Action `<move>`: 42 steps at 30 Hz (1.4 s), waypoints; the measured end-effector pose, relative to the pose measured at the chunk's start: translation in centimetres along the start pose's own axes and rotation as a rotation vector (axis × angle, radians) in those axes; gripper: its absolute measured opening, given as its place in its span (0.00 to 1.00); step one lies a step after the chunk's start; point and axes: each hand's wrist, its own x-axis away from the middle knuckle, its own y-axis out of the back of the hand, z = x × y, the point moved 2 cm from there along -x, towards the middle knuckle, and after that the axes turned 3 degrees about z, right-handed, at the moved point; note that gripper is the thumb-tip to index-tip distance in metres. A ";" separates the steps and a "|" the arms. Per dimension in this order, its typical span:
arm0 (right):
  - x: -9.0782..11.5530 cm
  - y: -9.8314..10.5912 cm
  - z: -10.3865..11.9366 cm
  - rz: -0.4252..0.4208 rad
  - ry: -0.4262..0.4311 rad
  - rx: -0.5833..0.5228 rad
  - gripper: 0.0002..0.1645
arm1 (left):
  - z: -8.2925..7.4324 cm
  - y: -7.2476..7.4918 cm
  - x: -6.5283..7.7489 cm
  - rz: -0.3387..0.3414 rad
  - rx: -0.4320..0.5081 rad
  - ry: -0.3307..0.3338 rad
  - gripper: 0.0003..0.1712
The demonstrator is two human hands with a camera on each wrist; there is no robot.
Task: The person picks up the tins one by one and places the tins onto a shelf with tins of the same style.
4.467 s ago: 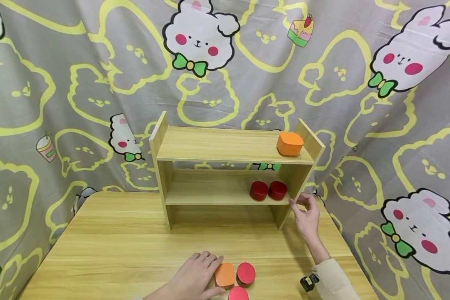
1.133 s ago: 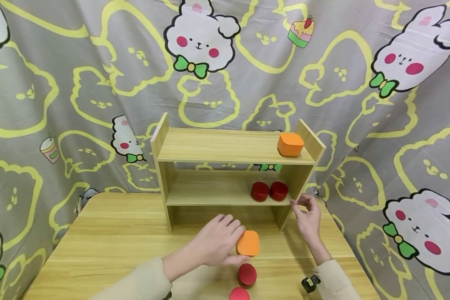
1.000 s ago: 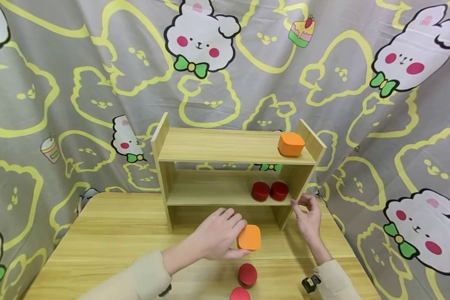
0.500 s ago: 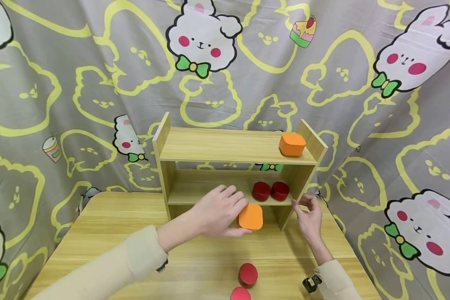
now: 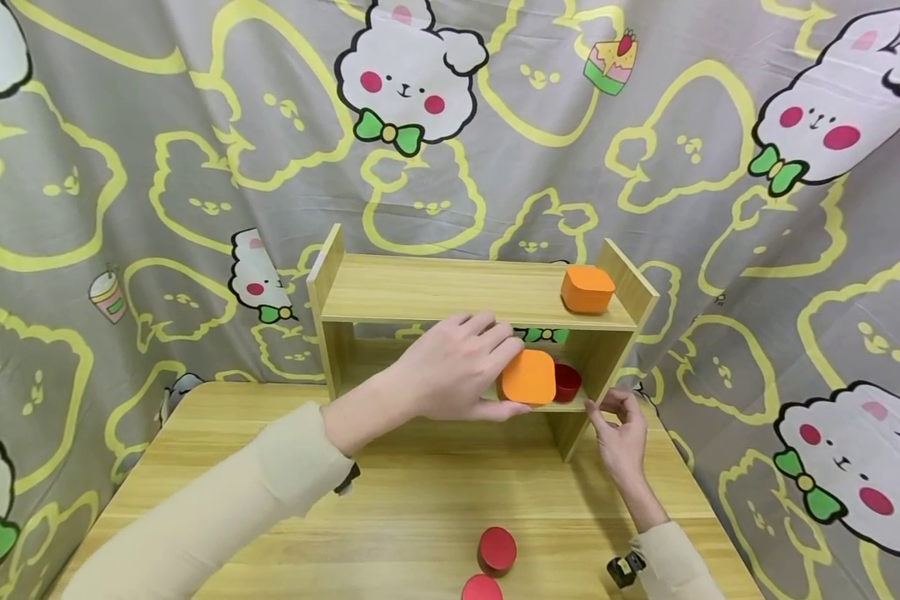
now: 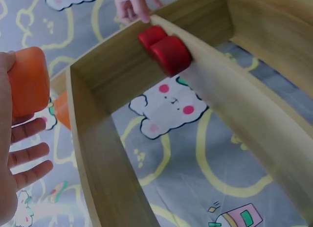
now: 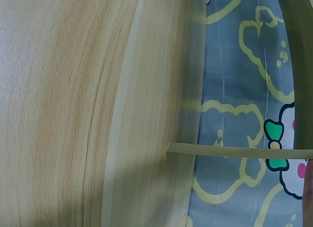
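Note:
My left hand (image 5: 457,367) grips an orange rounded-square box (image 5: 528,377) between thumb and fingers, in front of the middle board of a small wooden shelf (image 5: 450,283). From the head it overlaps one of two round red boxes on that board; the other red box (image 5: 567,382) shows to its right. The left wrist view has both, the nearer red box (image 6: 171,56) beside its twin, with the held orange box (image 6: 29,82) at the left edge. At the shelf's right side panel, my right hand (image 5: 621,429) holds the edge with thumb and fingers.
A second orange box (image 5: 587,289) stands at the right end of the top board. On the table (image 5: 405,517) are a round red box (image 5: 497,551) and another red box (image 5: 482,587) at the frame's lower edge. A patterned curtain (image 5: 450,192) hangs behind the shelf.
My left hand has lifted the orange box off the table, from beside the red boxes, and carried it up and forward to the middle board. The right hand stays at the side panel.

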 end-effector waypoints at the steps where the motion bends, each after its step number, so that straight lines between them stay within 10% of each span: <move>1: 0.1 0.0 0.3 0.002 0.002 0.004 0.17 | 0.2 0.1 -0.3 -0.007 -0.002 0.000 0.35; 28: 0.1 0.1 0.4 -0.002 -0.010 -0.030 0.17 | 3.6 -2.3 -4.3 0.053 -0.063 0.160 0.35; 42: 0.0 0.0 0.5 0.000 -0.001 -0.015 0.16 | 4.0 -2.8 -6.1 0.211 -0.062 0.264 0.37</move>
